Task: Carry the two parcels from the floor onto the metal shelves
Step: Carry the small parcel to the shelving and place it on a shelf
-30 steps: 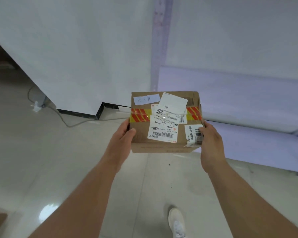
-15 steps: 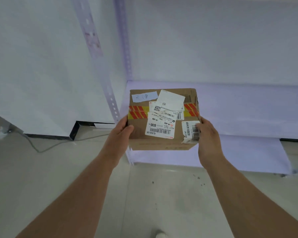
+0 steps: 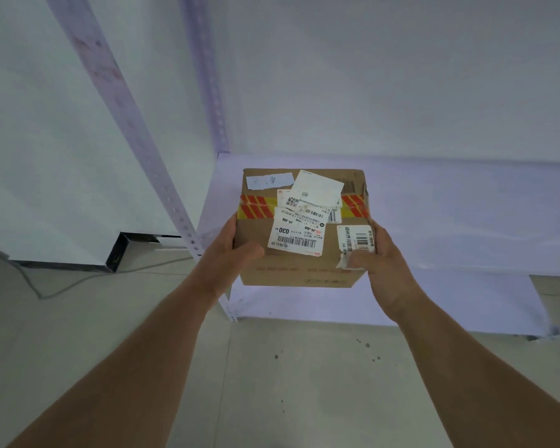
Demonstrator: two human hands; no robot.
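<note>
A brown cardboard parcel (image 3: 301,270) with white shipping labels and a red-and-yellow tape band hangs in the air in front of me. My left hand (image 3: 230,253) grips its left side, thumb on top. My right hand (image 3: 382,263) grips its right side, thumb on a barcode label. The parcel is over the front left part of a pale metal shelf board (image 3: 450,215). Whether its base touches the board I cannot tell. A lower shelf board (image 3: 434,302) shows beneath. No second parcel is in view.
Two perforated metal uprights, a near upright (image 3: 162,176) and a rear upright (image 3: 214,108), stand at the shelf's left end. White walls rise behind and to the left. A grey cable (image 3: 78,282) trails over the tiled floor (image 3: 304,383) at left.
The view has closed in on the shelf and swung right. Both hands carried the parcel forward until it came over the shelf board; the grip is unchanged.
</note>
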